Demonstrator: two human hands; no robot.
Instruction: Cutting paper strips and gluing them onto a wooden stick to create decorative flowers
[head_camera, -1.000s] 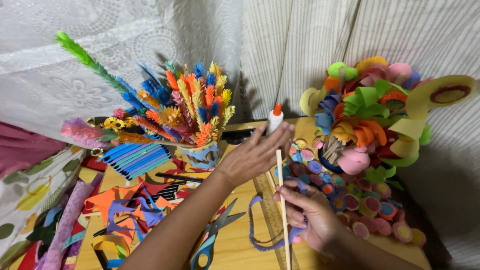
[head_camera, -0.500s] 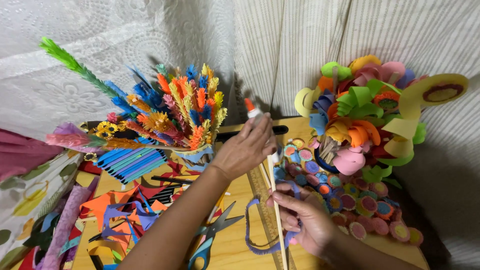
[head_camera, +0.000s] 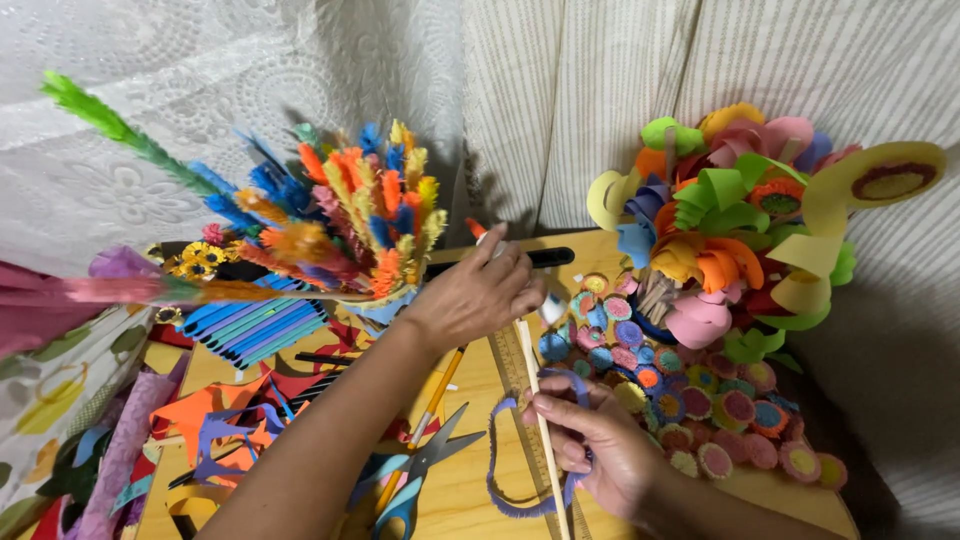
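Note:
My left hand (head_camera: 480, 295) is closed around a white glue bottle, whose orange tip (head_camera: 477, 230) points up and left and whose base (head_camera: 552, 308) pokes out past my fingers. The bottle's base is close to the top end of a thin wooden stick (head_camera: 532, 385). My right hand (head_camera: 600, 450) pinches this stick lower down, together with a purple fringed paper strip (head_camera: 503, 482) that loops over the wooden tabletop (head_camera: 470, 490).
A bunch of fringed paper flowers (head_camera: 350, 215) stands left of my hands, and a bundle of curled paper flowers (head_camera: 730, 230) at the right. Small round paper discs (head_camera: 700, 400), blue-handled scissors (head_camera: 415, 475), a pencil (head_camera: 438, 395), a black marker (head_camera: 545, 258) and paper scraps (head_camera: 210, 420) lie around.
My left hand has tipped the glue bottle over to the left, so its orange tip swung left and lower. My right hand with the stick shifted slightly left.

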